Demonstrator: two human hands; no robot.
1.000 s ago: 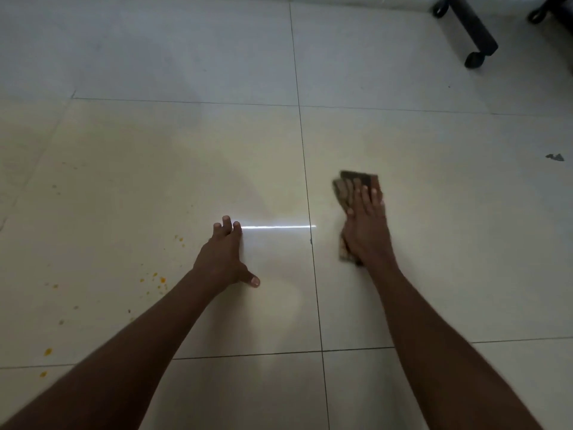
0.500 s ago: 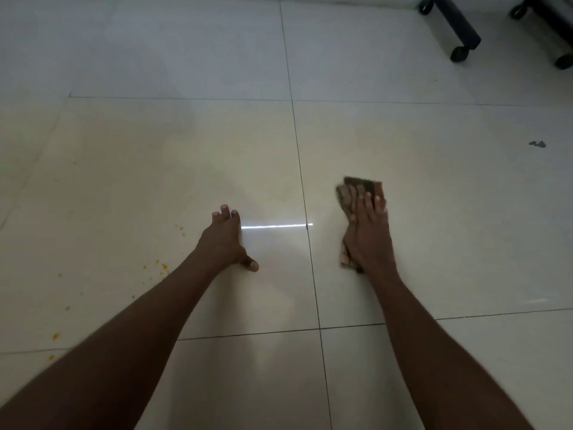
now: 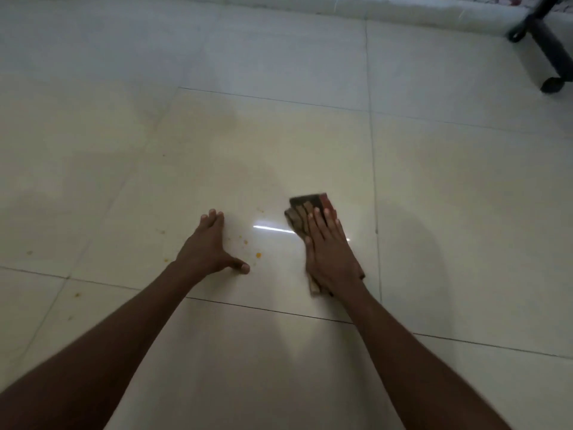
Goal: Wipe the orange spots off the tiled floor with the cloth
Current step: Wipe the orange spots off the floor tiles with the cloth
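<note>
My right hand (image 3: 330, 256) lies flat on a folded brown striped cloth (image 3: 308, 206) and presses it to the pale tiled floor (image 3: 279, 144). The cloth shows beyond my fingertips and under my wrist. My left hand (image 3: 207, 248) rests flat on the floor to the left, fingers together and thumb spread, holding nothing. Between the two hands lie small orange spots (image 3: 258, 255), close to my left thumb. Another orange spot (image 3: 77, 294) sits further left on the neighbouring tile, and fainter specks (image 3: 162, 231) lie left of my left hand.
A black chair leg with a caster (image 3: 553, 83) stands at the upper right. The wall base (image 3: 403, 9) runs along the top. A bright streak of reflected light (image 3: 273, 229) lies on the floor beside the cloth.
Both hands and the view have shifted left across the tile joint. The cloth now lies on the tile with the orange spots, which sit between my hands instead of left of my left hand.
</note>
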